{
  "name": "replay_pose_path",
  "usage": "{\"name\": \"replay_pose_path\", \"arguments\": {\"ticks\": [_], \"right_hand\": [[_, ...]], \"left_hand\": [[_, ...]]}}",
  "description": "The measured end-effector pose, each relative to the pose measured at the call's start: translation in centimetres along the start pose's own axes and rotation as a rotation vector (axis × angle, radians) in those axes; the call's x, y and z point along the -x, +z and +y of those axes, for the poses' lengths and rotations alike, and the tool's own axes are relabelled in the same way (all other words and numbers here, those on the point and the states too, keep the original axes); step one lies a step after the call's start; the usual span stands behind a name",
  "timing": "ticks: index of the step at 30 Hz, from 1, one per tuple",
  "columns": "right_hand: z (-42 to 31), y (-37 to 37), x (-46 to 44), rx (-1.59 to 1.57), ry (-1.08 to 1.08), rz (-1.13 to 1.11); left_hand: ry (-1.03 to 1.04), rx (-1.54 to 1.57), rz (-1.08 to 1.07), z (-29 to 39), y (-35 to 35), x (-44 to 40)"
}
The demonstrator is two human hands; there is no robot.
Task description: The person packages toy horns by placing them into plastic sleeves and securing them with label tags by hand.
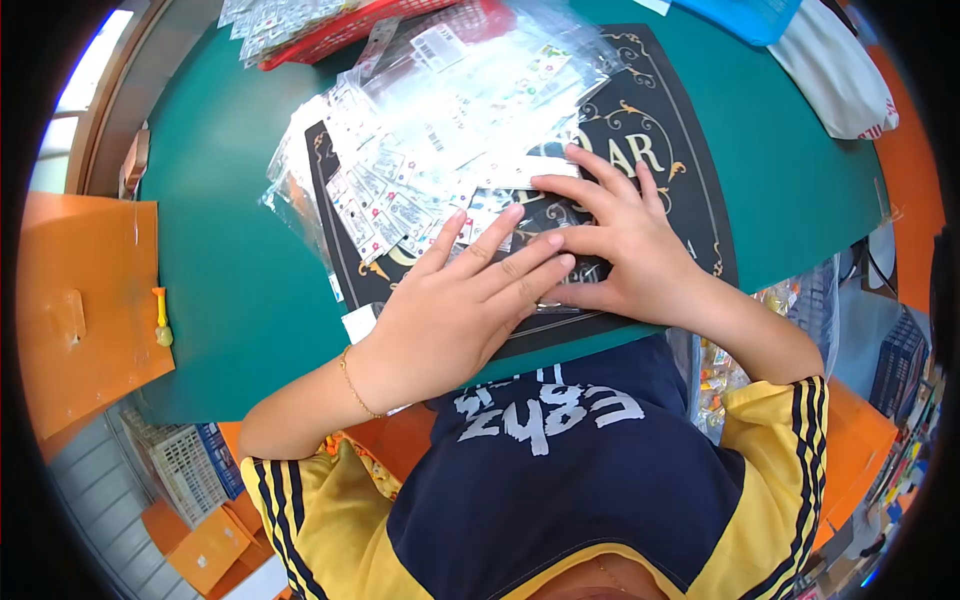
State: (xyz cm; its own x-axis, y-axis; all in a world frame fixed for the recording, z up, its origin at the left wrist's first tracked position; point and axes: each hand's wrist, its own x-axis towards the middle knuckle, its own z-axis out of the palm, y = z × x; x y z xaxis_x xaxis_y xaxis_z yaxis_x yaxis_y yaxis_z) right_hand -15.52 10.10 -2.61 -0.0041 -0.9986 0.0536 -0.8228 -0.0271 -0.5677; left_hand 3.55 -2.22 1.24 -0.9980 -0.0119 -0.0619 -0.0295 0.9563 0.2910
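My left hand (440, 310) lies with its fingers stretched out over the near edge of a heap of printed cards and clear plastic bags. My right hand (630, 245) is spread beside it, fingers apart, its fingertips on a clear plastic bag (555, 215) and a white card strip (525, 173). The index finger and thumb of the right hand meet the left fingertips. Small printed cards (385, 215) fan out beyond my left hand. Below them lies a black mat (690, 190) with gold scrolls and lettering. Glare washes out much of the heap.
A red basket (345, 30) stands at the far edge of the green table (220, 200), with packed cards (275, 30) beside it. At the far right are a blue item (745, 15) and a white pouch (835, 75). Orange panels (90, 310) flank the table.
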Motion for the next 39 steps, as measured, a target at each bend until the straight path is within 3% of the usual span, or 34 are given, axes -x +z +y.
{"name": "replay_pose_path", "arguments": {"ticks": [11,13,16,19,24,27,29,32,35,39], "right_hand": [[2.1,-2.7,1.7,0.011,0.093,-0.037],[2.1,-3.2,2.3,0.020,0.074,0.011],[2.0,-2.6,2.6,-0.171,0.033,0.287],[0.7,-1.5,2.0,-0.224,0.140,0.331],[-1.6,1.1,0.5,-0.042,0.107,0.422],[-2.2,0.9,0.1,-0.170,0.209,0.464],[-2.3,-0.1,0.4,-0.431,0.313,0.424],[-0.9,0.4,1.1,-0.233,0.166,0.376],[-1.4,0.8,0.9,-0.021,0.180,0.410],[-1.7,1.2,0.0,0.033,0.222,0.404]], "left_hand": [[-0.001,0.131,-0.089,-0.5,-0.4,-0.4],[-0.022,0.155,-0.109,-0.5,-0.3,-0.4],[-0.019,0.200,-0.115,-0.2,0.1,-0.3],[-0.026,0.147,-0.130,0.6,0.3,0.0],[-0.082,0.094,-0.067,0.8,0.5,0.2],[-0.088,0.064,-0.021,0.5,0.5,-0.1],[-0.060,0.001,0.029,0.5,0.1,-0.3],[-0.038,-0.021,0.044,0.5,0.2,-0.3],[-0.053,-0.023,0.021,0.4,0.3,-0.4],[-0.084,0.000,0.027,0.5,0.4,-0.3]]}}
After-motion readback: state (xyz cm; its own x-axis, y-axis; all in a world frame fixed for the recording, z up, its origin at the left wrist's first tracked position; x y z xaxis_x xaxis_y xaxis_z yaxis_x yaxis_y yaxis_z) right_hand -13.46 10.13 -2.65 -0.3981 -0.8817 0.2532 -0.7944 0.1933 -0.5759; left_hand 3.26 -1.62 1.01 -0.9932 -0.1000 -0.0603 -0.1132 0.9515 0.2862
